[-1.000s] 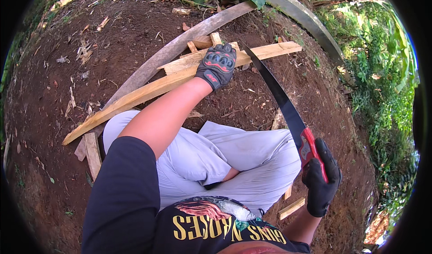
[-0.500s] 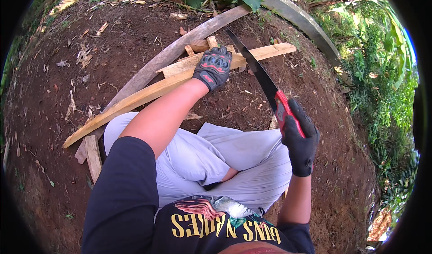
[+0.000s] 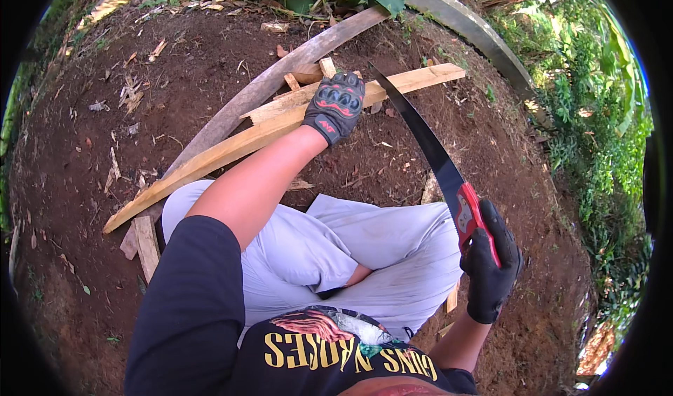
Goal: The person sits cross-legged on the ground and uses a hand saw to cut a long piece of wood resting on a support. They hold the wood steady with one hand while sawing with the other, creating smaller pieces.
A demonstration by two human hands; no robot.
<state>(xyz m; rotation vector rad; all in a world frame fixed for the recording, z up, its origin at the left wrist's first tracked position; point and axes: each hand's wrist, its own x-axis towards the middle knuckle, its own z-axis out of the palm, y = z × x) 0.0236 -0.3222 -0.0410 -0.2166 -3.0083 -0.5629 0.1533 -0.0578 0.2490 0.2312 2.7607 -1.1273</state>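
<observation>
My left hand, in a black and red glove, presses down on a long pale wooden plank that lies across the bare soil. My right hand, in a black glove, grips the red handle of a curved black pruning saw. The saw blade runs up and left, and its tip meets the plank just right of my left hand. I sit cross-legged in light grey trousers behind the plank.
A weathered grey board lies under and behind the plank. Short wood offcuts rest by my left knee. A curved concrete edge and green plants border the soil at the top and right.
My right hand has pulled the saw back toward me and down to the right, after pushing it forward half a second ago. My left hand has stayed on the plank.
</observation>
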